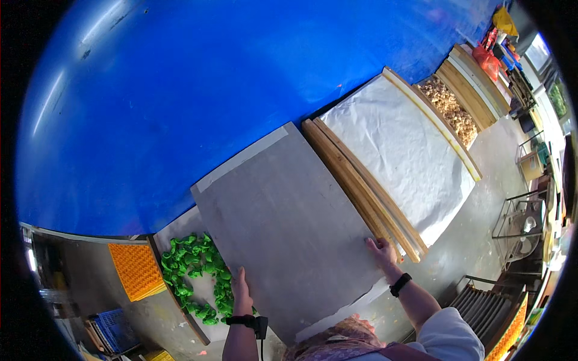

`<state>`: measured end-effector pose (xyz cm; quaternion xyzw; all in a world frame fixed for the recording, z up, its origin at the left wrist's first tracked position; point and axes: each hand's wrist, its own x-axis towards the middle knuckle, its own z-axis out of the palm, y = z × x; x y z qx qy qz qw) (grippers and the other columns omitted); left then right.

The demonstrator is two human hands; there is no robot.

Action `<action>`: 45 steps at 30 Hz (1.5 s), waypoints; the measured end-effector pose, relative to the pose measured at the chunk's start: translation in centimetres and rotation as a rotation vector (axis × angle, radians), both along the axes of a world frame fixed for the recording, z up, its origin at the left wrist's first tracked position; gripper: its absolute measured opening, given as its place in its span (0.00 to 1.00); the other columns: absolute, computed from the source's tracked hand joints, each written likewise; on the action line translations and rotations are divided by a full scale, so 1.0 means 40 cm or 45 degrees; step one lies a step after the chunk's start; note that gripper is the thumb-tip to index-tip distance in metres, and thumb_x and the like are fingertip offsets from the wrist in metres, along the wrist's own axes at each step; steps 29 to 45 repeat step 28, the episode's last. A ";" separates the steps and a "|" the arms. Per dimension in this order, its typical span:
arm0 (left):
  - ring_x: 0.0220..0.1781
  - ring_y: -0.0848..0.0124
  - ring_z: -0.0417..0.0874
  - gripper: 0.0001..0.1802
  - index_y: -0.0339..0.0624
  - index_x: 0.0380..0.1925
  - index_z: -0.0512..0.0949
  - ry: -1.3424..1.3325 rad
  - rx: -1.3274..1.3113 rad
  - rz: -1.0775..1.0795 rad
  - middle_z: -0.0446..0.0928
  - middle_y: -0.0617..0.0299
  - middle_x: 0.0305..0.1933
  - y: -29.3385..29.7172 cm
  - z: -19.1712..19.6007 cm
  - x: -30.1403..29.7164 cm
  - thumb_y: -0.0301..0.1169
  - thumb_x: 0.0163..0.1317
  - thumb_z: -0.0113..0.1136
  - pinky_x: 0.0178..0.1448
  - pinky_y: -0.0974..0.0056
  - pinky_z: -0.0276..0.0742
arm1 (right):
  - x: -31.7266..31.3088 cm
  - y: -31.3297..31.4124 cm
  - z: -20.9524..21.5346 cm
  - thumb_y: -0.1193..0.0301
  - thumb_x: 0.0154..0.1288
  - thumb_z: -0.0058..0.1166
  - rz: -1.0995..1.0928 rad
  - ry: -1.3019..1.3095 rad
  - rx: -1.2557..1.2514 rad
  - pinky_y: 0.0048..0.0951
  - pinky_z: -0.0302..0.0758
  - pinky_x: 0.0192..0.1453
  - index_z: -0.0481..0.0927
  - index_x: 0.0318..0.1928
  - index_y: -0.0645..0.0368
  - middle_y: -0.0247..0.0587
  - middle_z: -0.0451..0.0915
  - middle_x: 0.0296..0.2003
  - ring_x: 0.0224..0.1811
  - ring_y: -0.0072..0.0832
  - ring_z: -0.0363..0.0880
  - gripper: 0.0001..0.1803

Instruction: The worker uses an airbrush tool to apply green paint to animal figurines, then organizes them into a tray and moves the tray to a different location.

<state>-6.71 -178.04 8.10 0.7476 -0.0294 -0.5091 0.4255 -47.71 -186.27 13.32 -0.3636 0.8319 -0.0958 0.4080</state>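
Note:
A large flat grey board (283, 222) is held between my two hands, its far edge along the blue surface. My left hand (242, 293) grips its left edge, thumb on top and the other fingers hidden below. At the right edge my right hand (383, 253) does the same, close to the ends of stacked wooden bars (364, 189). Bright green leaf-like pieces (201, 277) lie on a pale wood-edged tray (203, 289) left of the board, partly covered by it. Beyond the bars, a wrinkled white sheet (403, 144) covers a wood-edged tray.
A broad blue surface (198, 108) fills the far side. Brown flaky pieces (448, 108) lie in another tray at the far right. Orange crates (137, 271) and a blue crate (117, 330) stand at the left. A metal rack (509, 228) is on the right.

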 end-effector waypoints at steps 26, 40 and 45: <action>0.63 0.64 0.58 0.40 0.37 0.59 0.57 0.158 0.255 -0.353 0.58 0.53 0.62 0.255 0.215 -0.163 0.55 0.55 0.49 0.63 0.65 0.53 | -0.183 0.085 -0.234 0.62 0.57 0.52 0.440 -0.518 -0.110 0.24 0.69 0.40 0.72 0.45 0.64 0.38 0.76 0.35 0.37 0.22 0.73 0.20; 0.65 0.66 0.53 0.44 0.39 0.61 0.52 0.018 0.198 -0.504 0.57 0.57 0.63 0.234 0.256 -0.157 0.58 0.53 0.48 0.64 0.65 0.50 | -0.231 0.069 -0.295 0.61 0.55 0.55 0.461 -0.522 -0.058 0.24 0.69 0.40 0.73 0.46 0.61 0.40 0.77 0.33 0.36 0.23 0.73 0.21; 0.65 0.66 0.53 0.44 0.39 0.61 0.52 0.018 0.198 -0.504 0.57 0.57 0.63 0.234 0.256 -0.157 0.58 0.53 0.48 0.64 0.65 0.50 | -0.231 0.069 -0.295 0.61 0.55 0.55 0.461 -0.522 -0.058 0.24 0.69 0.40 0.73 0.46 0.61 0.40 0.77 0.33 0.36 0.23 0.73 0.21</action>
